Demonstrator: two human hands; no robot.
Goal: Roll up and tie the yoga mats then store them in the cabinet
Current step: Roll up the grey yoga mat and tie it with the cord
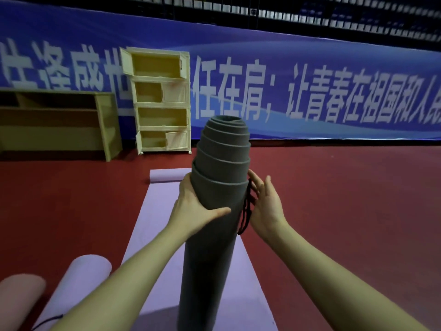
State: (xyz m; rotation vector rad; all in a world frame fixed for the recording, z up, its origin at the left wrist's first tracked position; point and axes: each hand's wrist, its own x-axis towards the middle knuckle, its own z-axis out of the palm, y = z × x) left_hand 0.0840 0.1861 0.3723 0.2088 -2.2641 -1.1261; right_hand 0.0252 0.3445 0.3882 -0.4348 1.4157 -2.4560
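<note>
Left hand curled in a grip; right hand flat-fingered.

Grey, lilac and pink over red flooring.
Plain dark grey on the rolled mat, with a black cord at its side; pale lilac on the flat mat and on a rolled mat, soft pink on another roll. Cream yellow for the cabinet, tan wood for the desk, deep blue with white characters and paler wavy bands across the banner.
</note>
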